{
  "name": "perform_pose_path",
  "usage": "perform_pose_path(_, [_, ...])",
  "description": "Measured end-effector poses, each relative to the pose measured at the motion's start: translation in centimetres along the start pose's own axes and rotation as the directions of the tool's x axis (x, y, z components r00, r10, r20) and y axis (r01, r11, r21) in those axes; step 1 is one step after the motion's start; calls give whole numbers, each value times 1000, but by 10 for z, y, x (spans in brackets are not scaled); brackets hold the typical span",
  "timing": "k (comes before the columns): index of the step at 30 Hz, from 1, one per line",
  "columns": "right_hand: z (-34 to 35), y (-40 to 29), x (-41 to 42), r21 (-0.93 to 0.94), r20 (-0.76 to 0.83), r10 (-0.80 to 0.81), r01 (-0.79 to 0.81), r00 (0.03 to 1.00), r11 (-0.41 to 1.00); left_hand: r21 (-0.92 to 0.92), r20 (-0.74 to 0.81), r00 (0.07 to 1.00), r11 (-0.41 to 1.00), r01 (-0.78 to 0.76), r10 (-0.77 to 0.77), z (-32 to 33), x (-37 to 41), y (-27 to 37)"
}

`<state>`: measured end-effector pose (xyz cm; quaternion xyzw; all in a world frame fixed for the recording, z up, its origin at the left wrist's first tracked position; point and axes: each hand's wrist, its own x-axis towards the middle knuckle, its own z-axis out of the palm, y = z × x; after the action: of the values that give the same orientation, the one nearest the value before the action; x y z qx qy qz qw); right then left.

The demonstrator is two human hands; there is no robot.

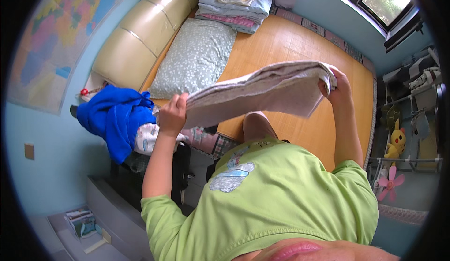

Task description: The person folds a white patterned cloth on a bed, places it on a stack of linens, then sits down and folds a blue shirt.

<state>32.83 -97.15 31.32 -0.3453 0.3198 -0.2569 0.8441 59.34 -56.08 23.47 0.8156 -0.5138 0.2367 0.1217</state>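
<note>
A pale, greyish-pink folded cloth (260, 96) stretches between my two hands, raised over the near part of the bed. My left hand (173, 115) grips its left end, and my right hand (335, 85) holds the upper right corner. The cloth's lower right corner hangs free. Beneath it lies a tan woven bed mat (281, 46), and one of my knees (258, 125) is at the bed's near edge. Beyond the left end of the cloth lies a grey-green pillow with white spots (197, 55).
Folded bedding (233, 6) is stacked at the far corner by the padded headboard (140, 32). Blue cloth (112, 120) is heaped beside my left arm, near a grey cabinet (116, 208). At right stands a rack (407, 160) with a yellow plush toy (395, 143) and a pink toy fan (391, 183).
</note>
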Motion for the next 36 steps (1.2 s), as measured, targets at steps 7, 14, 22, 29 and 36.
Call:
perform_pose_path(7, [-19, -14, -6, -99, -121, 8, -20, 993, 995, -413, 472, 868, 909, 65, 152, -37, 47, -2])
perform_pose_path(14, [-27, -20, 98, -92, -170, 54, -70, 984, 993, -215, 623, 766, 976, -25, 157, 24, 146, -39])
perform_pose_path(22, [-8, -35, 332, -180, -164, 73, -102, 984, 978, 246, 574, 814, 966, -73, -85, 189, 324, -124])
perform_pose_path(29, [80, -172, 529, -346, 281, -503, 575, 818, 742, 77, -128, 892, 892, 445, -433, 230, 552, -212])
perform_pose_path(36, [130, -201, 621, -95, 335, -425, 478, 841, 873, -180, -341, 859, 924, 338, -381, 306, 652, -273])
